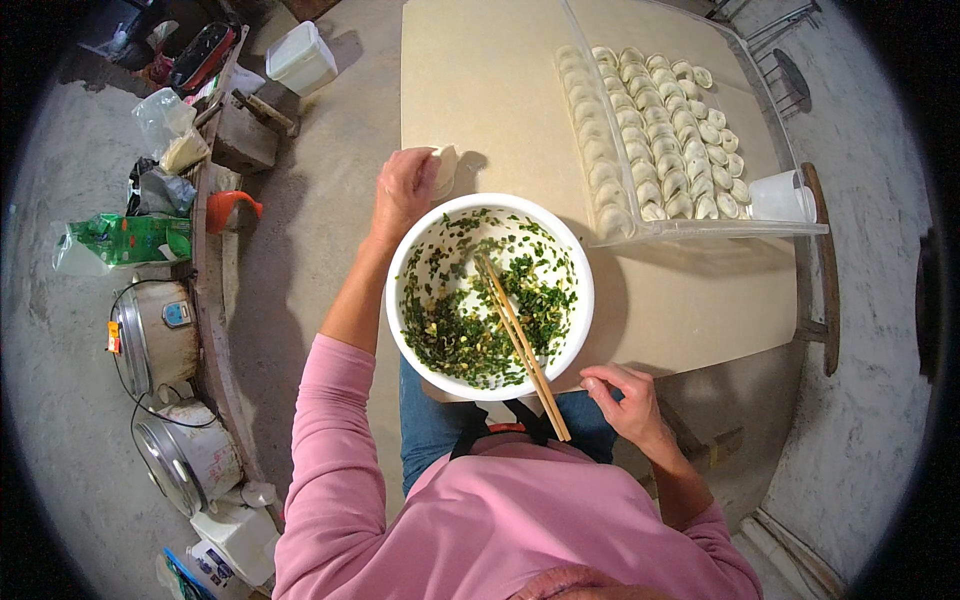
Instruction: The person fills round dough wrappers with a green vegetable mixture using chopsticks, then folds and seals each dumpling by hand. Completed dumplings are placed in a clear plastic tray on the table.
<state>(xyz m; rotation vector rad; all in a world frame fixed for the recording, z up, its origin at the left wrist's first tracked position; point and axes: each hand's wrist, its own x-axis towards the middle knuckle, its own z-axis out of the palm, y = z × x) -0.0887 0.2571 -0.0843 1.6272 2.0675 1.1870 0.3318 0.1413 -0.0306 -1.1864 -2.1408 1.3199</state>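
My left hand (406, 184) grips round dough wrappers (446, 169) beyond the upper left rim of a white bowl (583, 300). Chopped green filling with small yellow bits (465, 337) lies in the bowl. A pair of wooden chopsticks (525, 349) leans in it, their thick ends jutting over the near rim. At the bowl's lower right, my right hand (622, 397) is raised near the table edge with its fingers curled; whether anything is between the fingertips cannot be told. Rows of folded dumplings (664, 135) lie at the upper right, most of them behind a clear panel's edge.
The pale tabletop (487, 75) carries a clear plastic frame (712, 229) and a translucent cup (782, 196) at the right. To the left, a low shelf holds bags, an orange-red plastic object (229, 211) and two rice cookers (157, 330). A lidded white tub (301, 60) stands at the upper left.
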